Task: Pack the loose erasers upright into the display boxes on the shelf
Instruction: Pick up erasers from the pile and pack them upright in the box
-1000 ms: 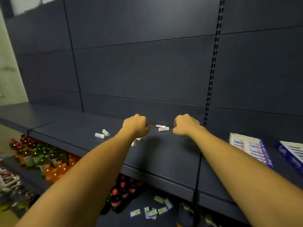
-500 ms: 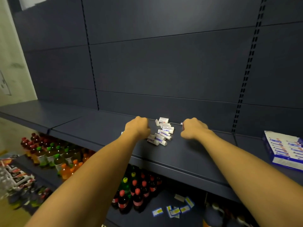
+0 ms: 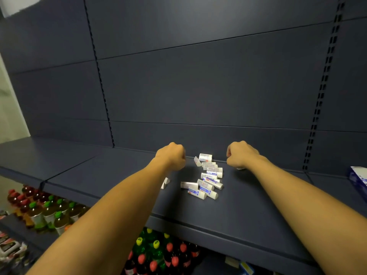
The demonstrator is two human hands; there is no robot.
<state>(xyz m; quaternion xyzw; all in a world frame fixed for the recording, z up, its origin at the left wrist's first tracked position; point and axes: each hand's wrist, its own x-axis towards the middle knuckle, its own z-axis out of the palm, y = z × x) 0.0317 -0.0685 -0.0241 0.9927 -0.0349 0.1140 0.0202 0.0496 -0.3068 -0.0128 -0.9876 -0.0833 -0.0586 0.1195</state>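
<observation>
Up on the dark blue shelf [image 3: 248, 211], a loose heap of erasers [image 3: 207, 178] is lying on its side between the person's two hands, none of them standing upright. Most are white with blue and red printed sleeves, and they are overlapping one another in a rough line running from the back panel [image 3: 198, 86] toward the shelf's front edge. One eraser [image 3: 205, 157] is sitting at the back of the heap, close to the panel, and another small one [image 3: 165, 183] is lying apart from the rest, just beside the left forearm.

The left hand [image 3: 172, 155] is resting as a fist at the left of the heap, its fingers curled under and out of sight; whether anything is inside it cannot be told. The right hand [image 3: 240, 154] is likewise bunched at the right of the heap, knuckles facing the camera, and a pale bit showing beneath it may be an eraser, though the grasp itself is hidden, so I cannot tell if it is holding one. Neither hand is touching the main heap.

At the far right edge, a blue-and-white display box [image 3: 358, 178] is sitting on the same shelf, well apart from the erasers and partly cut off by the frame.

Below, bottled drinks [image 3: 158, 253] with green, yellow and red caps are filling the lower shelf.
</observation>
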